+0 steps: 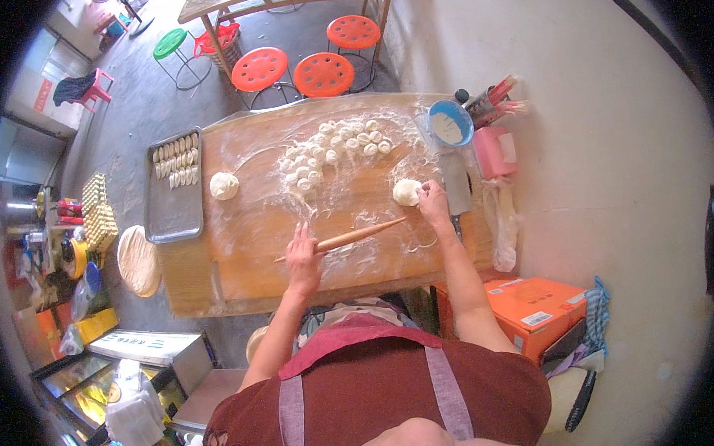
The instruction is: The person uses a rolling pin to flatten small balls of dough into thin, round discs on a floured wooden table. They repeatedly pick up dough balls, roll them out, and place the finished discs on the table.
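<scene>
My left hand (304,262) lies over the left part of a tapered wooden rolling pin (356,236), thumb and palm around it and fingers stretched forward. The pin slants up to the right across the floured wooden board (249,266). At the right, my right hand (433,205) pinches the near edge of a round, flat piece or stack of dough wrappers (405,192); which of the two is hard to tell. Many small dough pieces (336,142) lie in a floury curve beyond my hands. Another pale round stack of dough (224,186) sits at the left.
A metal tray (173,216) holding rows of dumplings sits at the board's left end. On the right are a blue bowl of flour (450,125), a cleaver (454,182) and a pink container (495,152). An orange box (534,306) stands low right; red stools (324,74) stand beyond.
</scene>
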The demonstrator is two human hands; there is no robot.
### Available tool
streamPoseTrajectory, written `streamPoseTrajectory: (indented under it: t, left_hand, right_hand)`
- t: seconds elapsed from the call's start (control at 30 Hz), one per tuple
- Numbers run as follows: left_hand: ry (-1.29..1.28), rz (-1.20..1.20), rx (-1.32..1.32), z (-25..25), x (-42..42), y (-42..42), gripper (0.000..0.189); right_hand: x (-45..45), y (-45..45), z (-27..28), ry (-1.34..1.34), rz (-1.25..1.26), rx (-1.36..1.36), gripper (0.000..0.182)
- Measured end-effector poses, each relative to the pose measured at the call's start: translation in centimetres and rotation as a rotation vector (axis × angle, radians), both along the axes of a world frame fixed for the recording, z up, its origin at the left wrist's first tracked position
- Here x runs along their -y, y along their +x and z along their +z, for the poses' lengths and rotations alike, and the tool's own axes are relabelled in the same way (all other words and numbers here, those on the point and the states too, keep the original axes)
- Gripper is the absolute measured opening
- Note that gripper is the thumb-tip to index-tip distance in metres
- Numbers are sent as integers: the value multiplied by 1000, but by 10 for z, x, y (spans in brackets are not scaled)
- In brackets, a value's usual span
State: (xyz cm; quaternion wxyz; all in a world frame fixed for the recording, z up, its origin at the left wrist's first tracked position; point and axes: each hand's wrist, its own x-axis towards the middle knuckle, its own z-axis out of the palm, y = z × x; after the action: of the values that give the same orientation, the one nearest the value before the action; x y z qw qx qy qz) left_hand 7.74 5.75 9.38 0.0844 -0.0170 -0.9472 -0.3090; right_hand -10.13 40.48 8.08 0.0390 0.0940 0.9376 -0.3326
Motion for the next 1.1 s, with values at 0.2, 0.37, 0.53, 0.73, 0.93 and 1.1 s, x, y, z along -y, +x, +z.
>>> streamPoseTrajectory:
  t: [0.2,0.37,0.53,0.73,0.93,1.1]
  left_hand:
    - [184,269,94,2,27,44,25]
    - [571,613,189,14,46,48,39]
    - [570,735,96,21,68,54,28]
    - [603,729,136,18,70,49,35]
    - [564,652,90,21,55,43,57]
    - [87,363,61,7,54,29,42]
  right_hand:
    - [52,31,32,285,52,-187,25]
    - [156,135,15,-31,1328,-229,38]
    - [184,46,-24,-160,1428,-215,54]
    - [226,-15,-23,-42,927,-378,63]
    - [206,138,-14,279,661,-148,69]
    - [188,118,1,48,536,43,64]
